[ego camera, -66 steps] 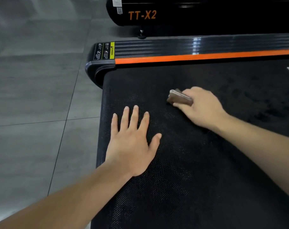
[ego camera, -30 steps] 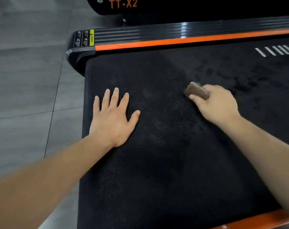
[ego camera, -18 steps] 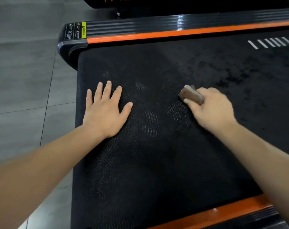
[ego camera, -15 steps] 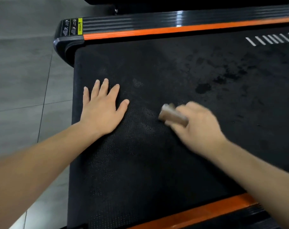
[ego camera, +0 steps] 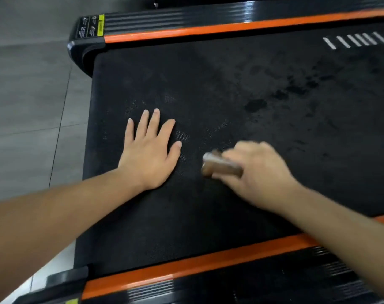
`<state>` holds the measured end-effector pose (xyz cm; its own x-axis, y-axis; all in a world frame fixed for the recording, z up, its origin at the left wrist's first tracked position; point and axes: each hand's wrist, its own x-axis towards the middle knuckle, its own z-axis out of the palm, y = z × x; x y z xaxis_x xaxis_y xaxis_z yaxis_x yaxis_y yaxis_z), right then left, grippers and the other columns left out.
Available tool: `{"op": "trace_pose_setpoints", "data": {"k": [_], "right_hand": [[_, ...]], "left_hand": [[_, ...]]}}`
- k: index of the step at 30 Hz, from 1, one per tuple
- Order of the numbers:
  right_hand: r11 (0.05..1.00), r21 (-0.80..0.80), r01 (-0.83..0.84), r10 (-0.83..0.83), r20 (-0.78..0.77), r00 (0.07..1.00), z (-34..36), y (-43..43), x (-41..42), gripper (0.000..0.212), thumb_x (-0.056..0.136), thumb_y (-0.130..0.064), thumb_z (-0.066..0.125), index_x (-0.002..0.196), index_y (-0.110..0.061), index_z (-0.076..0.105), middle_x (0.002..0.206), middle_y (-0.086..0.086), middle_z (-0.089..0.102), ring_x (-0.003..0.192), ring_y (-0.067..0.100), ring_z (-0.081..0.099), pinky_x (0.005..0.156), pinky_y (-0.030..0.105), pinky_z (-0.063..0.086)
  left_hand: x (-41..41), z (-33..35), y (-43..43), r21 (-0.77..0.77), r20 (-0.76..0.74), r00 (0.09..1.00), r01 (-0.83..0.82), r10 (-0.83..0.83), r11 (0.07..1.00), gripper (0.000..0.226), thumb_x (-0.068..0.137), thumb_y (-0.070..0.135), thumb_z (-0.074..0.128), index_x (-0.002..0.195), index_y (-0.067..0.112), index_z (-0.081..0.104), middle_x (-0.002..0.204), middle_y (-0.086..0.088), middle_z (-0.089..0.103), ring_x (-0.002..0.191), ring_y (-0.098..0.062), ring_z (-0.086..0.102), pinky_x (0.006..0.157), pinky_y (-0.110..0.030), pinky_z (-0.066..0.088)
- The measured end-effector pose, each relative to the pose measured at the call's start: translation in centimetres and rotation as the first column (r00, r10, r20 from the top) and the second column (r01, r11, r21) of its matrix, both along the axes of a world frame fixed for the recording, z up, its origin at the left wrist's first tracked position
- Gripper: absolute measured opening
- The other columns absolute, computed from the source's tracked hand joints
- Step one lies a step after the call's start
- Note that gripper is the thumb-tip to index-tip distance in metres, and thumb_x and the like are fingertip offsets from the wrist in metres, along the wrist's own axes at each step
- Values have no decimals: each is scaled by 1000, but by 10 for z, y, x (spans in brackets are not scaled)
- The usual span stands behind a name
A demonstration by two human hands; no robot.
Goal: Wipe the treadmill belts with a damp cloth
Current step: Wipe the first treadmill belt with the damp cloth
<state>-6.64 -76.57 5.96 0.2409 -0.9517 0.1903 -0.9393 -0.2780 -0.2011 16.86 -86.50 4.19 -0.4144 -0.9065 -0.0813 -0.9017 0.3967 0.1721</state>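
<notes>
A black treadmill belt (ego camera: 241, 88) fills most of the head view, with dark damp patches toward its right side. My left hand (ego camera: 150, 152) lies flat on the belt with fingers straight and spread. Just to its right, my right hand (ego camera: 254, 172) grips a folded brown cloth (ego camera: 219, 166) and presses it onto the belt. The cloth and right hand are motion-blurred, and the hand covers the cloth's right part.
Orange-striped black side rails run along the far edge (ego camera: 208, 29) and the near edge (ego camera: 197, 264) of the belt. A black end cap with warning stickers (ego camera: 88, 34) sits at the far left corner. Grey floor tiles (ego camera: 28, 102) lie to the left.
My right hand has dragged the cloth across the belt toward me and to the left, nearer my left hand. The left hand stays flat in place. The view has tilted down, showing the near rail.
</notes>
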Motion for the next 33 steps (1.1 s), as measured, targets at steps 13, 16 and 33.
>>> {"op": "trace_pose_setpoints", "data": {"k": [13, 16, 33], "right_hand": [[955, -34, 293, -291, 48, 955, 4, -39, -76, 37, 91, -58, 54, 85, -22, 60, 82, 4, 56, 84, 35, 61, 75, 43, 48], [947, -62, 315, -317, -19, 948, 1, -43, -73, 38, 92, -57, 54, 84, -19, 58, 80, 3, 51, 81, 36, 59, 73, 44, 47], [985, -58, 163, -167, -62, 984, 0, -46, -65, 43, 95, -52, 48, 86, -13, 62, 82, 6, 52, 74, 31, 56, 65, 39, 44]], "left_hand": [[-5, 8, 2, 63, 39, 999, -26, 23, 998, 66, 104, 56, 22, 163, 27, 18, 173, -9, -3, 159, -25, -13, 127, -53, -10], [-4, 8, 4, 62, 31, 999, -31, 29, 998, 68, 103, 57, 20, 163, 27, 19, 173, -9, -3, 159, -26, -14, 126, -54, -10], [-73, 4, -24, 43, -76, 996, -46, 49, 998, 63, 106, 48, 34, 163, 28, 17, 173, -13, -2, 159, -33, -12, 124, -61, -10]]}}
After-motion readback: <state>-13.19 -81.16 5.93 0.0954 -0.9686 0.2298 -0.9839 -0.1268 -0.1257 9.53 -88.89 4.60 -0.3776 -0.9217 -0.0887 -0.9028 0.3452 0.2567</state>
